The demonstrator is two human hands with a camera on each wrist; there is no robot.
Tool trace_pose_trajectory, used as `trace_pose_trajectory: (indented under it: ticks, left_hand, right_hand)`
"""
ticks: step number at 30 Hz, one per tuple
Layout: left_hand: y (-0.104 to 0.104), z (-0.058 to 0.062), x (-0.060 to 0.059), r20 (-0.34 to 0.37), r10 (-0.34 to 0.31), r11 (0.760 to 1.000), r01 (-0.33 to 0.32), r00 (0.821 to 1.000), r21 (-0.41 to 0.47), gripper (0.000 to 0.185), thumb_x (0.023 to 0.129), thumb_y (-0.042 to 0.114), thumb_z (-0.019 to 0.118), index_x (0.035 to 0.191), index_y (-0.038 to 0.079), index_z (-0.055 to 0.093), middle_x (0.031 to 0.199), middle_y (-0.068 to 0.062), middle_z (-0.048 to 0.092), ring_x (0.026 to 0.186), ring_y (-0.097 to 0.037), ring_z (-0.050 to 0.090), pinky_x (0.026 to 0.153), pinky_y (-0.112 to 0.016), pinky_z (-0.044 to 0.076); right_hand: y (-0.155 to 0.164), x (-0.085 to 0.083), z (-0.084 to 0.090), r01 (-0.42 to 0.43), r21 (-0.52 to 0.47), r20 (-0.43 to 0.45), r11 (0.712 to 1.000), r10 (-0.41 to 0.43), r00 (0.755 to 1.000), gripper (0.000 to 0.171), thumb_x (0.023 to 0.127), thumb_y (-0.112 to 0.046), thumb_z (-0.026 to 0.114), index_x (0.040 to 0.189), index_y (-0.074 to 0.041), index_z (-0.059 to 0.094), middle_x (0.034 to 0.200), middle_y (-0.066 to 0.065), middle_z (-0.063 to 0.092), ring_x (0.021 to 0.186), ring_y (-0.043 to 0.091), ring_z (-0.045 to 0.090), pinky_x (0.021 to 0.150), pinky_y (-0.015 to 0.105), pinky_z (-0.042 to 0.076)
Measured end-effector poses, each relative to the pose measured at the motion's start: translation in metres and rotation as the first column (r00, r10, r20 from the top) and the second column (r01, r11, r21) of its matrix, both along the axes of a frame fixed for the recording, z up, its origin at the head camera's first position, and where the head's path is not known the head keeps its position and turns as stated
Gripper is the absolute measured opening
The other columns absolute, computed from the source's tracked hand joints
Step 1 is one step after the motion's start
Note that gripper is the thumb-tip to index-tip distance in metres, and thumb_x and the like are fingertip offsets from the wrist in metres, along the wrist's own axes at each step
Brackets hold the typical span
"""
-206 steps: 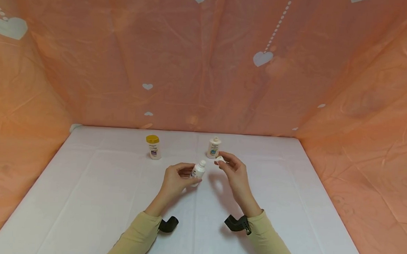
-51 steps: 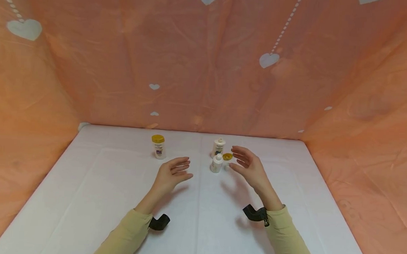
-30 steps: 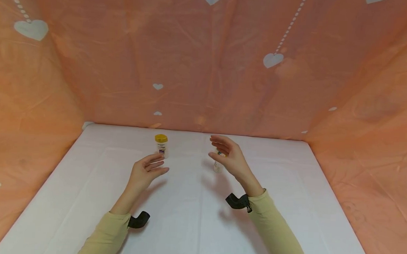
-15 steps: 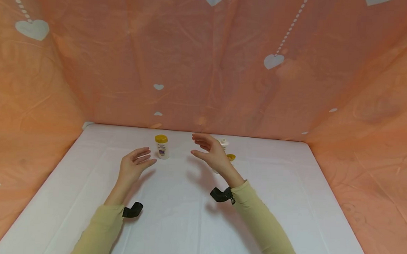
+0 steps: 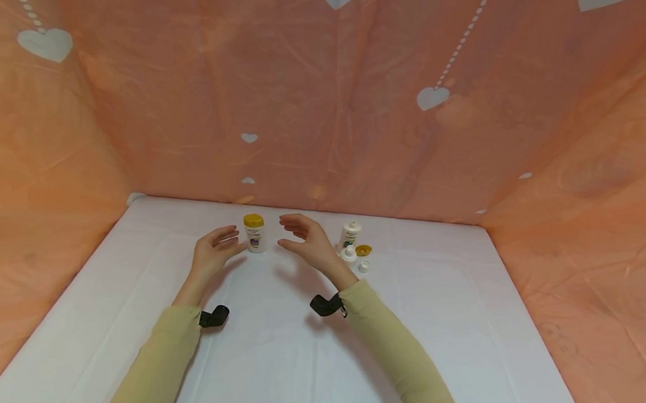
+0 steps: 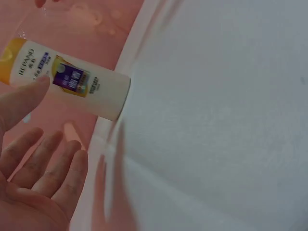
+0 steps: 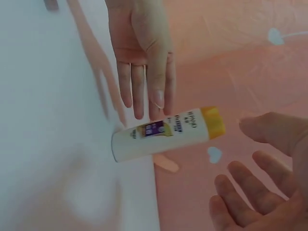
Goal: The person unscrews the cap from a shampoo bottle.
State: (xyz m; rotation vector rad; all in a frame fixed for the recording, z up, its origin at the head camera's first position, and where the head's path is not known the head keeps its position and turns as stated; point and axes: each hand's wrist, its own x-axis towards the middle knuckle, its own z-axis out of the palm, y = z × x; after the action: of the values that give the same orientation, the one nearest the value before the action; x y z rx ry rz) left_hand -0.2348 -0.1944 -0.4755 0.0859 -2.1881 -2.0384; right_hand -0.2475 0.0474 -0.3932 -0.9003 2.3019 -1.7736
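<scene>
A white bottle with a yellow cap (image 5: 253, 234) stands upright toward the back left of the table. Its printed label shows plainly in the left wrist view, where the bottle (image 6: 72, 79) appears beside the thumb. My left hand (image 5: 212, 249) is just left of the bottle, fingers loosely extended, holding nothing. On the bottle's other side my right hand (image 5: 309, 243) hovers with bent, spread fingers and thumb apart, also holding nothing. Both hands appear around the bottle (image 7: 163, 134) in the right wrist view, with a gap between the right fingers and the cap.
Right of the right hand stand an uncapped white bottle (image 5: 350, 234) and a smaller uncapped white bottle (image 5: 348, 255). Beside them lie a yellow cap (image 5: 363, 250) and a small white cap (image 5: 364, 266). An orange curtain (image 5: 284, 103) hangs behind the white table (image 5: 273, 355).
The small bottle and its white cap, earlier in my hands, now rest by the other uncapped bottle. Both hands have moved left to either side of the yellow-capped bottle.
</scene>
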Motion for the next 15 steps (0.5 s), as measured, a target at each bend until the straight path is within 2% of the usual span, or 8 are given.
trace_pose_trajectory:
  ticks: [7, 15]
  left_hand:
    - [0.002, -0.004, -0.005, 0.038, 0.002, 1.0, -0.002, 0.999, -0.006, 0.059, 0.082, 0.003, 0.075, 0.134, -0.006, 0.048, 0.132, -0.025, 0.052, 0.121, -0.036, 0.051, 0.083, -0.014, 0.049]
    - [0.007, -0.007, -0.013, 0.038, -0.007, 1.0, 0.007, 0.999, 0.001, 0.058, 0.083, 0.003, 0.074, 0.134, -0.005, 0.049, 0.131, -0.025, 0.052, 0.121, -0.035, 0.051, 0.085, -0.017, 0.049]
  right_hand:
    - [-0.014, -0.01, -0.007, -0.005, -0.003, -0.013, 1.0, 0.005, 1.0, 0.046, 0.085, 0.003, 0.068, 0.128, 0.008, 0.053, 0.125, 0.027, 0.055, 0.118, 0.042, 0.05, 0.103, 0.048, 0.039]
    - [-0.029, -0.038, -0.04, 0.051, 0.06, -0.035, 0.997, -0.049, 0.998, 0.047, 0.086, -0.006, 0.071, 0.131, -0.003, 0.055, 0.127, 0.018, 0.057, 0.116, 0.027, 0.055, 0.101, 0.036, 0.043]
